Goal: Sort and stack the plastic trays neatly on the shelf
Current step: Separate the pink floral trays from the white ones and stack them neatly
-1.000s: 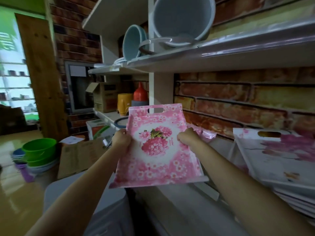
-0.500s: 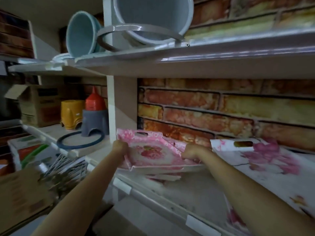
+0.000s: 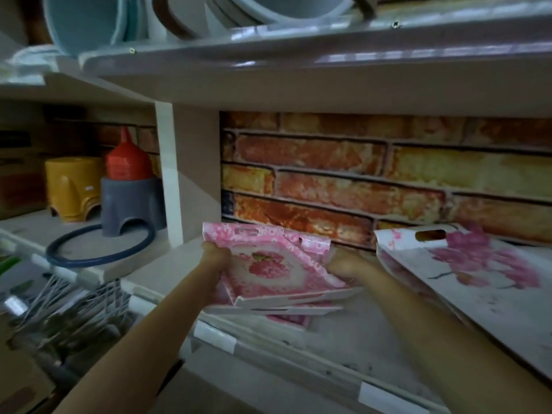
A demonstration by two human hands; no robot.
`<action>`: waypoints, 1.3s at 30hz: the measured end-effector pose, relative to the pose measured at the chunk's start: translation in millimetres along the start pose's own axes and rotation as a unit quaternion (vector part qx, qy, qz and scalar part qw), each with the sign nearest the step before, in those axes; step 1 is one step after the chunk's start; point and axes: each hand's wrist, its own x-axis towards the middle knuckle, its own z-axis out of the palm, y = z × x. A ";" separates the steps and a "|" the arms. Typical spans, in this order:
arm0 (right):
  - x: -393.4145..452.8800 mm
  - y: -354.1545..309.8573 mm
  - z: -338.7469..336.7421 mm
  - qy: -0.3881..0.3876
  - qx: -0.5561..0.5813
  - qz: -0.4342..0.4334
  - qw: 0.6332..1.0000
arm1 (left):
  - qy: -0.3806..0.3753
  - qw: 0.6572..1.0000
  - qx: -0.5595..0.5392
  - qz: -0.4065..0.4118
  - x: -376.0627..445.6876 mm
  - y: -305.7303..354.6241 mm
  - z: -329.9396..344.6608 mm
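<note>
Both hands clasp a glossy pink floral tray (image 3: 268,265) with a slot handle: left hand (image 3: 215,256) at its nine o'clock edge, right hand (image 3: 343,264) at three. It lies atop similar rectangular trays on the dusty shelf (image 3: 343,339).

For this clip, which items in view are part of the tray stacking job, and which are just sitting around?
Part of the job:
pink floral tray, held by left hand and right hand
pink trays beneath it
white trays with pink blossoms
shelf

Just lying about:
yellow stool
grey stool
red funnel
blue ring
basins on the upper shelf
</note>
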 end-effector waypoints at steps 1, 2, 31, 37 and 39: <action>-1.6 0.4 2.7 0.005 0.009 0.004 1.000 | -0.013 1.000 0.006 0.001 10.0 -4.2 1.3; -4.5 0.3 3.3 0.009 0.014 0.006 1.000 | -0.031 1.000 0.003 0.001 14.6 -6.0 3.2; -276.4 175.3 -118.3 0.220 0.068 0.030 0.973 | -0.257 0.927 0.137 0.236 -347.4 98.8 199.6; -360.5 256.9 -135.1 0.280 0.081 0.079 0.953 | -0.304 0.909 0.063 0.277 -458.7 104.8 268.5; -384.1 286.0 -135.4 0.287 0.071 0.100 0.950 | -0.324 0.900 0.052 0.289 -495.4 100.7 291.1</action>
